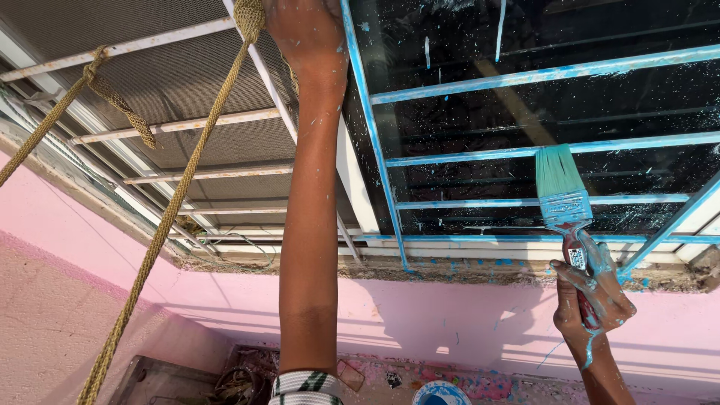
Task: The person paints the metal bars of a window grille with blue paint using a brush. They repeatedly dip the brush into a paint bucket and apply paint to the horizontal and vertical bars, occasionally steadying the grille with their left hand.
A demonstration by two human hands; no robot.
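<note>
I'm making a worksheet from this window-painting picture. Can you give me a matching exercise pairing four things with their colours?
Things:
1. paintbrush in the right hand
2. rope
3. wall
4. left grille bars

Colours:
A. pink
B. white
C. light blue bristles
D. tan

Pairs: 1-C, 2-D, 3-A, 4-B

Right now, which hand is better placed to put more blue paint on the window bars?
Likely the right hand: it holds the paintbrush beside the blue bars. The left hand is gripping the grille frame overhead.
</note>
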